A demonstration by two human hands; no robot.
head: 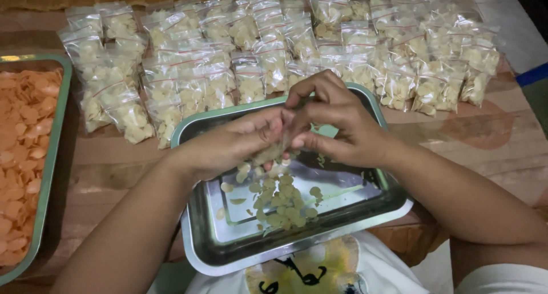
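Steel tray (228, 245) — 2 hands (fingers pinched) above.

both bare forearms come in from the lower edge, the left from seven o'clock, the right from four o'clock, and meet at the centre. the left hand (231, 143) lies knuckles up, fingers curled inward. the right hand (334, 120) arches over it at one o'clock, fingertips pinched together against the left fingers.
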